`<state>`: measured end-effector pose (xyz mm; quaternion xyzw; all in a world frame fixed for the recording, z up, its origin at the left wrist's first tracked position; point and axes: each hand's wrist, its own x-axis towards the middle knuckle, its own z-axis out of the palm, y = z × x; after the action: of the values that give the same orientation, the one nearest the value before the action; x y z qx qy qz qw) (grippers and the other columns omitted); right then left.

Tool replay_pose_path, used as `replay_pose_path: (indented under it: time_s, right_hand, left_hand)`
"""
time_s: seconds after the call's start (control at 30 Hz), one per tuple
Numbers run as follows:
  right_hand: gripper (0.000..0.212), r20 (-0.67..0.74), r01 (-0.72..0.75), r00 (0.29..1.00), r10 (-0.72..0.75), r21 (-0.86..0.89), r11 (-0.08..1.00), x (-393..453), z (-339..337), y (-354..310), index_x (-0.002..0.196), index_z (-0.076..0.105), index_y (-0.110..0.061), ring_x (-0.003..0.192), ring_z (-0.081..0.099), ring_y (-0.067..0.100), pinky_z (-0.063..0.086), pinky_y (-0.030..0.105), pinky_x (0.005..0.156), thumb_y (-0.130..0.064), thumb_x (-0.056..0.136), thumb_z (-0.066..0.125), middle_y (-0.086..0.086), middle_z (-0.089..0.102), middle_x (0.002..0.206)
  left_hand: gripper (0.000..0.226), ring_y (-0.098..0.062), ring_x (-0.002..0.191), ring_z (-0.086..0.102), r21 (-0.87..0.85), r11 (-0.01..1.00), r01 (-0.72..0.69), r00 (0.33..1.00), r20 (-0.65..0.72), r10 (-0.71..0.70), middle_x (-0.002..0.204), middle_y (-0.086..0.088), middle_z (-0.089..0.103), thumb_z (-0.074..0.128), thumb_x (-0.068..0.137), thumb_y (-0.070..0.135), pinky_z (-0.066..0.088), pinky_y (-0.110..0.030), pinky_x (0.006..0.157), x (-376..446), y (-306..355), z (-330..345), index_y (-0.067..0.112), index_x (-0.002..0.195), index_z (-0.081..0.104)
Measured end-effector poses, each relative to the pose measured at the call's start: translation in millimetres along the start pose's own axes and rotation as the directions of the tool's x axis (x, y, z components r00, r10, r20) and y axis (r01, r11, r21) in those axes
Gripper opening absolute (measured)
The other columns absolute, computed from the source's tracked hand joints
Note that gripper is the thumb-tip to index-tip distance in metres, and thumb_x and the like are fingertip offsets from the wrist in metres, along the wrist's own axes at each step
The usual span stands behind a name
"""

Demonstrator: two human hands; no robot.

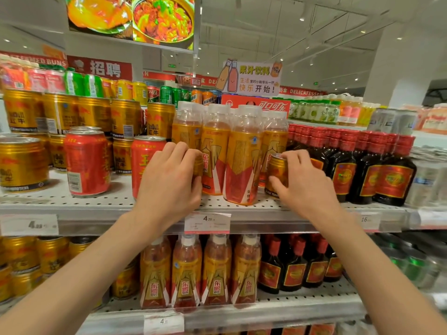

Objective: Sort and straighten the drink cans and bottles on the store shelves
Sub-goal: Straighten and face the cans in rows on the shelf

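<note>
My left hand (pixel 167 180) is wrapped around a small gold can (pixel 198 164), mostly hidden by my fingers, in front of the orange-labelled plastic bottles (pixel 242 165) on the upper shelf (pixel 121 201). My right hand (pixel 304 180) grips a second gold can (pixel 277 171) just right of those bottles, its silver top showing. A red can (pixel 142 160) stands directly left of my left hand, and another red can (pixel 87 163) sits farther left. Gold cans (pixel 23 163) are stacked at the far left.
Dark glass bottles with red labels (pixel 367 165) fill the shelf right of my right hand. Price tags (pixel 206 222) hang on the shelf edge. The lower shelf (pixel 242 313) holds more orange bottles (pixel 200 272), dark bottles and gold cans. Further drink displays stand behind.
</note>
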<state>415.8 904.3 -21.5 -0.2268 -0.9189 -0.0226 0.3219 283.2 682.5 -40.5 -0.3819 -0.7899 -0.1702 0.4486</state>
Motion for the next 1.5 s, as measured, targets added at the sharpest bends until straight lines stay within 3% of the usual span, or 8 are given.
replay_pose_path:
  time_s: [0.37,0.53,0.7,0.83,0.97,1.07,1.3,1.5]
  right_hand:
    - [0.060,-0.131,-0.001,0.991,0.038,0.271,0.963,-1.9,7.8,6.1,0.103,0.029,-0.028,0.080,0.058,0.022,0.052,0.040,0.065,-0.059,0.079,0.074,-0.008,0.057,0.091]
    - [0.057,-0.111,-0.035,0.988,0.107,0.517,0.856,-9.3,12.2,8.6,0.110,0.034,-0.022,0.077,0.057,0.004,0.045,0.025,0.065,-0.044,0.082,0.078,-0.019,0.049,0.094]
    - [0.058,-0.027,-0.114,0.982,0.187,0.705,0.700,-22.3,7.0,17.2,0.121,0.037,-0.028,0.095,0.066,0.013,0.058,0.036,0.080,-0.042,0.082,0.078,-0.006,0.061,0.111]
    - [0.053,-0.001,-0.105,0.987,0.163,0.763,0.637,-42.5,-6.1,18.0,0.127,0.042,-0.028,0.096,0.061,0.000,0.047,0.015,0.070,-0.040,0.087,0.076,-0.013,0.058,0.111]
    - [0.046,0.035,-0.106,0.992,0.125,0.771,0.629,-66.1,-7.7,13.5,0.123,0.045,-0.030,0.092,0.060,-0.005,0.049,0.009,0.062,-0.039,0.089,0.073,-0.015,0.058,0.108]
    - [0.043,0.076,-0.123,0.992,0.101,0.776,0.619,-86.0,0.2,6.1,0.121,0.046,-0.034,0.090,0.061,-0.008,0.049,0.008,0.059,-0.042,0.087,0.073,-0.015,0.059,0.108]
    - [0.041,0.195,-0.208,0.977,0.083,0.804,0.557,-126.5,33.3,-11.3,0.114,0.050,-0.047,0.094,0.065,0.001,0.054,0.026,0.079,-0.049,0.081,0.075,-0.016,0.065,0.106]
    - [0.042,0.301,-0.283,0.953,0.044,0.822,0.494,-157.2,59.6,-35.2,0.112,0.054,-0.044,0.090,0.067,0.000,0.056,0.026,0.072,-0.047,0.077,0.078,-0.023,0.065,0.100]
  left_hand:
    - [0.041,-0.026,0.094,0.053,-0.003,1.000,0.010,1.000,0.019,-0.010,0.102,-0.006,0.061,0.067,0.081,0.025,0.046,-0.037,0.074,-0.4,1.3,-2.8,0.009,0.118,0.063]
    - [0.039,-0.026,0.094,0.055,0.004,1.000,0.012,1.000,0.013,-0.012,0.102,-0.006,0.062,0.067,0.082,0.024,0.049,-0.038,0.074,-0.8,3.9,-5.6,0.009,0.118,0.063]
    - [0.041,-0.026,0.102,0.055,-0.004,1.000,0.031,0.999,0.022,-0.031,0.108,-0.005,0.062,0.068,0.086,0.024,0.052,-0.036,0.071,-3.5,5.8,-7.4,0.010,0.123,0.062]
    - [0.048,-0.026,0.121,0.049,-0.046,0.997,0.061,0.996,0.063,-0.058,0.124,-0.004,0.060,0.064,0.091,0.026,0.057,-0.036,0.061,-8.1,4.7,-5.7,0.012,0.136,0.055]
    - [0.062,-0.021,0.144,0.034,-0.206,0.976,0.067,0.994,0.097,-0.048,0.150,0.000,0.048,0.065,0.093,0.022,0.049,-0.039,0.101,-17.2,-1.9,-5.9,0.015,0.151,0.044]
    - [0.063,-0.017,0.149,0.030,-0.412,0.907,0.090,0.995,0.081,-0.062,0.156,0.002,0.041,0.067,0.094,0.025,0.036,-0.043,0.118,-32.9,-2.6,-14.7,0.018,0.151,0.043]
    - [0.041,-0.009,0.096,0.063,-0.636,0.694,0.338,0.938,0.171,-0.300,0.113,0.008,0.060,0.069,0.092,0.021,0.055,-0.023,0.075,-113.3,0.7,-31.4,0.027,0.131,0.056]
    - [0.043,-0.007,0.094,0.065,-0.661,0.422,0.620,0.763,0.384,-0.520,0.107,0.014,0.065,0.071,0.091,0.021,0.052,-0.016,0.077,-182.5,-13.2,-33.1,0.034,0.129,0.056]
